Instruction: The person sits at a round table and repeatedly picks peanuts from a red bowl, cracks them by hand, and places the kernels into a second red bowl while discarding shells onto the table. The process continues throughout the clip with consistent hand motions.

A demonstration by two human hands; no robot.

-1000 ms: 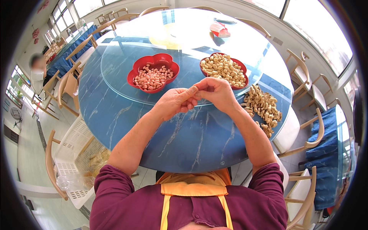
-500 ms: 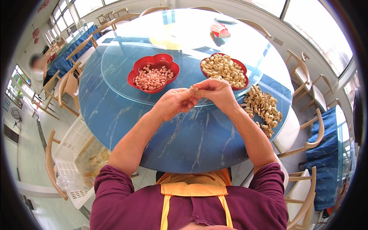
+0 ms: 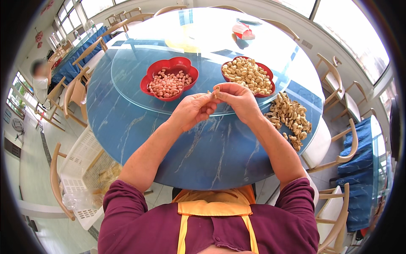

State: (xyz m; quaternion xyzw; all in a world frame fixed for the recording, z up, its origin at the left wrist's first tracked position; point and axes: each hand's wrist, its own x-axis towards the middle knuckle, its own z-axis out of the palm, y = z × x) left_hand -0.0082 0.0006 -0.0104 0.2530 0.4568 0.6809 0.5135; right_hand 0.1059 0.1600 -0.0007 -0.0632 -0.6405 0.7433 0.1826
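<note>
My left hand point(image 3: 194, 110) and my right hand point(image 3: 239, 100) meet above the near edge of the glass turntable, fingertips pinched together. Between them is a small peanut point(image 3: 216, 91), its shell seemingly parted, with a bit showing at each hand's fingertips; the fingers hide most of it. Beyond my left hand, a red flower-shaped bowl point(image 3: 146, 87) holds pink shelled peanut kernels point(image 3: 168, 84). Just past my right hand, another red bowl point(image 3: 272, 81) is heaped with unshelled peanuts point(image 3: 247, 74). Empty peanut shells point(image 3: 292, 116) lie piled on the table right of my right wrist.
The round blue marbled table point(image 3: 203, 165) carries a glass turntable point(image 3: 127, 91). A red and white packet point(image 3: 243, 30) lies at its far side. Wooden chairs point(image 3: 332, 76) surround it. A white plastic crate point(image 3: 76, 169) stands at lower left. Another person point(image 3: 41, 82) is far left.
My fingertips have shifted slightly, and the peanut between them shows more, with pieces now visible at both hands. The bowls and the shell pile look much the same.
</note>
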